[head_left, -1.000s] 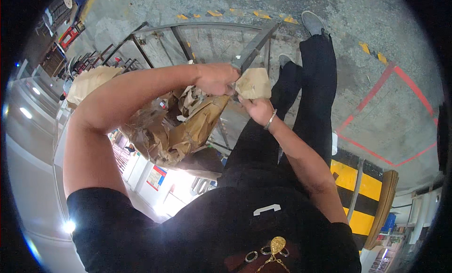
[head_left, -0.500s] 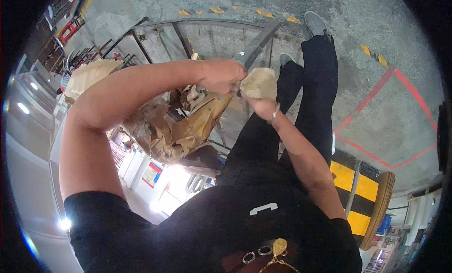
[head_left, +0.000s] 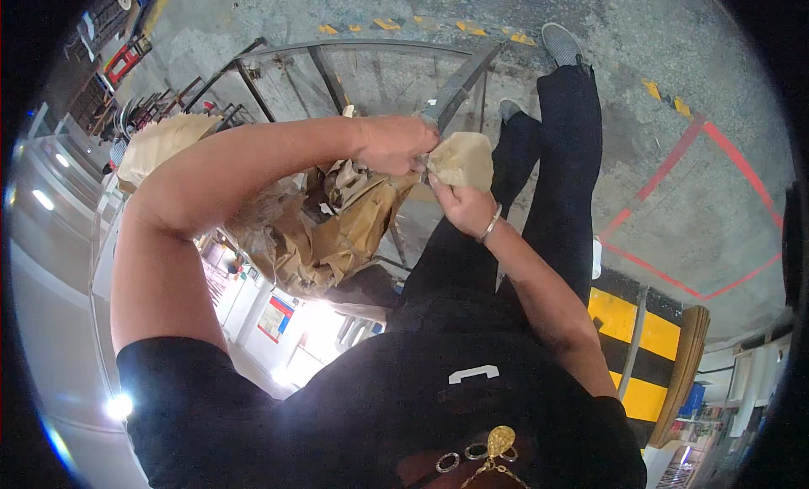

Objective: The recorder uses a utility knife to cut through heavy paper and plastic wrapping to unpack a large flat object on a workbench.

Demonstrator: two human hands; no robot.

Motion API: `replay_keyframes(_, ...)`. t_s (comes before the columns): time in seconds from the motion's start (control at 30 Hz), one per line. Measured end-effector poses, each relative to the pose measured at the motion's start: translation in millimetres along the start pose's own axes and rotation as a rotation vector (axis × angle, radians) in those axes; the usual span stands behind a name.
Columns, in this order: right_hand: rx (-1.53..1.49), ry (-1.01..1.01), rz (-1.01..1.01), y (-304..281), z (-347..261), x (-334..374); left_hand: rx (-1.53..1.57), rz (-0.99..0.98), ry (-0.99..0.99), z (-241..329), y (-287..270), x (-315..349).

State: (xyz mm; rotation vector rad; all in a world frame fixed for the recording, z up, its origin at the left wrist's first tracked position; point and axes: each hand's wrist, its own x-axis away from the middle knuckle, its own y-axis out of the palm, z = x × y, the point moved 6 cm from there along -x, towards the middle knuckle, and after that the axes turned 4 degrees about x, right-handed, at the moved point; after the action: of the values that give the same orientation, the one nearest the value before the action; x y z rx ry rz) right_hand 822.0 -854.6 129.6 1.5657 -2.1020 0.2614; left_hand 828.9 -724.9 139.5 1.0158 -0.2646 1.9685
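Note:
A light-brown, paper-like piece (head_left: 466, 158) is between my hands, its broad end pointing right. My right hand (head_left: 468, 209), with a bracelet at the wrist, grips it from below with the thumb at its lower left edge. My left hand (head_left: 396, 143) is closed at the narrow left end, fingers bunched there; exactly what they pinch is hidden. Just below and left of that hand, crumpled brown paper (head_left: 341, 236) fills a holder whose form I cannot make out.
A dark metal frame (head_left: 459, 88) stands on the concrete floor beyond my hands. More brown paper (head_left: 164, 143) rises behind my left arm. Red tape (head_left: 746, 177) marks the floor at right, near a yellow-and-black striped panel (head_left: 628, 354). My legs stretch out at centre right.
My right hand has shifted slightly down, and the paper-like piece has tilted a little. My left hand has stayed almost in place, slightly lower.

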Motion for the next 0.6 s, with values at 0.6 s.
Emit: replay_keyframes(0.6,0.005,0.15,-0.054,-2.6,-36.8,0.2,0.189,-0.087,0.021,-2.4,-4.8,2.0)
